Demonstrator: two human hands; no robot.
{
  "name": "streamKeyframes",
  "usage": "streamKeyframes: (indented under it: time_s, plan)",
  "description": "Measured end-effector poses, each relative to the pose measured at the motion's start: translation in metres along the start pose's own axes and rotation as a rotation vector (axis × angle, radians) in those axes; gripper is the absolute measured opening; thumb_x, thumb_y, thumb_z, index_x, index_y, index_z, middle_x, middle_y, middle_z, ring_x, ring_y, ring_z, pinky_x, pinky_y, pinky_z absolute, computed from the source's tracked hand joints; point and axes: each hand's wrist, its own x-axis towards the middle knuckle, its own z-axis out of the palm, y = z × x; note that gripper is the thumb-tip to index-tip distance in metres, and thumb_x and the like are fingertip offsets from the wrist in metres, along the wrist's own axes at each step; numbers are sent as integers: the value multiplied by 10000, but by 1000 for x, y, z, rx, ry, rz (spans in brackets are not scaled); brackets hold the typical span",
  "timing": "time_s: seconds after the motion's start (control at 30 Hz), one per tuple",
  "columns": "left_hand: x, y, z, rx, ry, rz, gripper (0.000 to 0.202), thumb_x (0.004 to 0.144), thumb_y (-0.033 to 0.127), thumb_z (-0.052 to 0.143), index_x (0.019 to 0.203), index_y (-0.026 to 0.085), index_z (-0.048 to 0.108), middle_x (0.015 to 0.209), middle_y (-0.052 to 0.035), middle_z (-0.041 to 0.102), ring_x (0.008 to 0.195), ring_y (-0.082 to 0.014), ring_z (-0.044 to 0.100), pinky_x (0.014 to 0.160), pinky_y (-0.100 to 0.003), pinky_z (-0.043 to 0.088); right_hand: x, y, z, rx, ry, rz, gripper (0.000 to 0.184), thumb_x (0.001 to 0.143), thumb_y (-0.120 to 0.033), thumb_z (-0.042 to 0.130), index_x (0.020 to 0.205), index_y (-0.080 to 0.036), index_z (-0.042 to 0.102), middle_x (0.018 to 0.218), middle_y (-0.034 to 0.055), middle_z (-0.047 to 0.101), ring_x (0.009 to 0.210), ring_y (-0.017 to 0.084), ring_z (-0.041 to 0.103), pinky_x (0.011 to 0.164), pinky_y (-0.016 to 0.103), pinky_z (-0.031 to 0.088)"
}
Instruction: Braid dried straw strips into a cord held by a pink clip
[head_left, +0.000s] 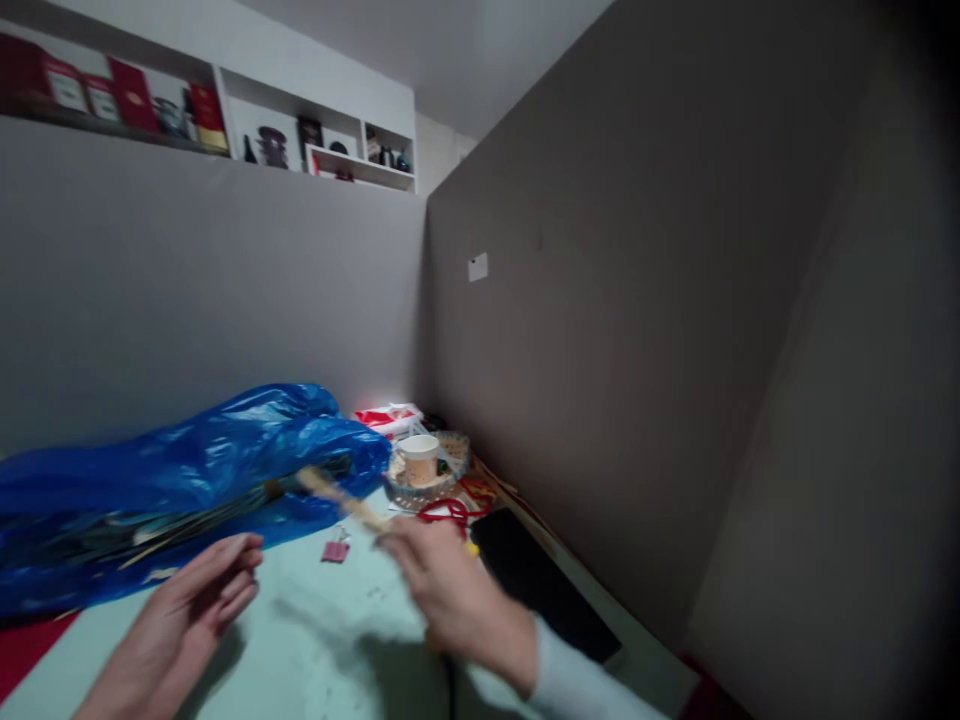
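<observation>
"Because the pale stick (341, 500) is blurred, I can't say quite what it is. Where is it, exactly?"

"Above the table (300, 650), pinched near its lower end by the right hand (450, 580), the far end slanting up toward the blue bag (255, 430)."

"Why so near the end?"

"Probably so that most of its length juts out past the fingers."

"And the left hand (199, 600)?"

"Loosely curled, well apart from the stick, with nothing showing in it; perhaps it hangs there to be out of the stick's way."

"What's with the bag?"

"It lies along the back wall, thin stems (180, 525) in its folds. I'd guess the plastic keeps them together."

"That pink clip (335, 551)?"

"Loose on the table, beyond and between the hands. I see no reason for its spot."

"Farther right?"

"A paper cup (420, 462) stands upright in a woven basket (427, 493), whose rim may guard against tipping. Red cord (442, 512) lies just in front, then a flat black slab (536, 580), likely set aside near the wall."
</observation>
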Motion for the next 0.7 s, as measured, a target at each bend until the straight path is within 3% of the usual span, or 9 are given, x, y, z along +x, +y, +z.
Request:
streamKeyframes:
  time_s: [0.07,0.13,0.23,0.3,0.4,0.5,0.7]
  plan:
    - [-4,3,5,197,-134,153,242,685,427,707,749,197,668,656,20,613,461,-79,438,428,-187,376,0,21,-26,-187,132,119,269,961,-270,406,1037,-188,651,844,86,697,701,195,618,595,250,370]
    - [-5,0,6,307,-138,198,346,717,517,644,665,175,650,568,9,580,393,-83,371,371,-193,255,3,47,-47,-249,168,145,271,946,-193,393,1089,-103,605,884,173,686,748,257,629,635,302,374]
    - [-7,-5,5,463,-160,314,336,786,470,594,621,184,657,558,-19,612,438,-124,428,431,-226,294,10,74,-64,-551,180,114,282,886,-145,481,1146,-79,569,979,213,666,885,313,617,737,358,391]
    - [-6,-3,3,568,-145,422,264,791,388,616,602,208,660,575,-16,629,520,-158,489,521,-252,344,15,76,-66,-688,182,89,244,869,-150,508,1091,-115,604,1016,200,656,947,331,596,779,390,391]
    - [6,5,-5,689,-71,582,151,774,301,636,647,244,693,667,-32,674,683,-223,564,679,-297,396,30,52,-55,-655,114,-103,199,892,-155,473,999,-163,640,986,147,667,896,278,607,779,375,407]
    - [34,13,-19,776,6,713,132,779,268,613,721,260,731,802,-73,721,840,-279,589,819,-345,415,57,12,-29,-533,6,-456,242,893,-75,417,941,-141,645,915,126,668,837,205,615,742,292,427]
    - [105,15,-45,1010,77,885,333,822,198,468,1003,223,747,1122,-107,715,1096,-296,562,997,-459,417,137,-46,38,-566,-188,-754,332,768,25,501,985,-174,654,958,50,682,886,160,609,754,229,430]
